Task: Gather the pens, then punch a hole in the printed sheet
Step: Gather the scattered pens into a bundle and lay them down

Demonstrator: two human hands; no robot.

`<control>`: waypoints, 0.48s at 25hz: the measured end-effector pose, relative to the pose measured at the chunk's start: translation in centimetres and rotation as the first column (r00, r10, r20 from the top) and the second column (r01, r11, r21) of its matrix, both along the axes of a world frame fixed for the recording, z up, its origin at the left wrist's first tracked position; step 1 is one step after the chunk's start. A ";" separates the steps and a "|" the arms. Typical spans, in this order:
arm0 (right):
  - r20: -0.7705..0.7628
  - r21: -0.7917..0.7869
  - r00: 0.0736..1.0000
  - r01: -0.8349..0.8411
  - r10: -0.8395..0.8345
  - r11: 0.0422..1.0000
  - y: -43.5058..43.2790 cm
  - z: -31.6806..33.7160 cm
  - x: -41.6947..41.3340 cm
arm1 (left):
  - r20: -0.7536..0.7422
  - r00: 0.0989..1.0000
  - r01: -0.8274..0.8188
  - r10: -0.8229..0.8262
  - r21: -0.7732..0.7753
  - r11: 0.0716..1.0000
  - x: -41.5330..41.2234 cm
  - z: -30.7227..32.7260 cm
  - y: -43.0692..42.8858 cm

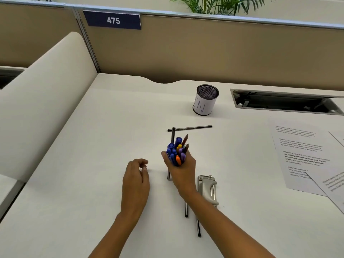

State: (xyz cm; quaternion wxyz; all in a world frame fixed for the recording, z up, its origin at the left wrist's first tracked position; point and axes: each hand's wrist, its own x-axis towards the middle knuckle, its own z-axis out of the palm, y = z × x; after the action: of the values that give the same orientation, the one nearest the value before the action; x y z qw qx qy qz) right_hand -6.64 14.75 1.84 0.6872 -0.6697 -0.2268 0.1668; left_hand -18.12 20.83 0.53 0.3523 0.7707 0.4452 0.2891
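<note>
The right hand (pixel 179 165) has its fingers wrapped tight round a fat bundle of pens (pixel 176 151), caps up. They're blue, purple, orange and yellow, with a few darker ones poking out the top. That fist looks pretty full to me. The left hand (pixel 136 176) sits near it at about 9 o'clock, fingers loosely curled, with nothing in it as far as I can tell.

Taking the bundle as the middle of the clock:
- **12 o'clock:** one black pen (pixel 189 128) lies flat and crosswise on the desk (pixel 93 146), near the bundle's tips.
- **6 o'clock:** two more dark pens (pixel 186 209) lie partly under the right forearm (pixel 214 216).
- **1 o'clock:** the mesh cup (pixel 205 100) stands further back and looks empty from here.
- **5 o'clock:** the hole punch (pixel 207 189) is just beside the wrist.
- **3 o'clock:** the printed sheet (pixel 301 155) is well apart, with a second sheet (pixel 333 185) overlapping its corner.

My take is that the gathering isn't finished and the punching hasn't started. I'd pick up the strays with the free left hand, since loosening the loaded fist would probably fan the whole bundle out. Get the 12 o'clock one first, then lift the forearm off the 6 o'clock pair before reaching for them. Roll each pen up with the fingertips, feed it in from the side and keep the bundle upright. Mind the wrist near that punch too.
</note>
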 end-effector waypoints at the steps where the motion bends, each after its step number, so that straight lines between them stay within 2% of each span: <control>1: -0.003 0.007 0.999 0.050 -0.050 0.999 0.0 0.3 0.3 | -0.011 1.000 0.023 -0.023 0.000 1.000 0.3 0.0 -0.7; 5: 0.061 0.037 0.980 0.189 -0.191 0.981 -0.9 2.5 3.0 | -0.038 0.984 0.176 -0.177 -0.026 0.984 2.2 0.2 -4.0; 8: 0.213 -0.068 0.971 0.128 -0.111 0.989 -2.1 4.0 5.6 | -0.083 0.964 0.244 -0.251 -0.084 0.966 4.5 0.3 -6.2; 12: 0.356 -0.164 0.932 0.140 -0.074 0.976 -3.0 4.3 7.8 | -0.188 0.951 0.221 -0.246 -0.144 0.965 6.7 0.2 -7.1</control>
State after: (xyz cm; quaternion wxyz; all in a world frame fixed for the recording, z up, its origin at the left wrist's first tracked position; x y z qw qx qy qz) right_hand 1.12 11.72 6.15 0.5786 -0.7614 -0.2910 0.0287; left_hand -11.38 13.78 0.74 0.3827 0.8208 0.4014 0.1369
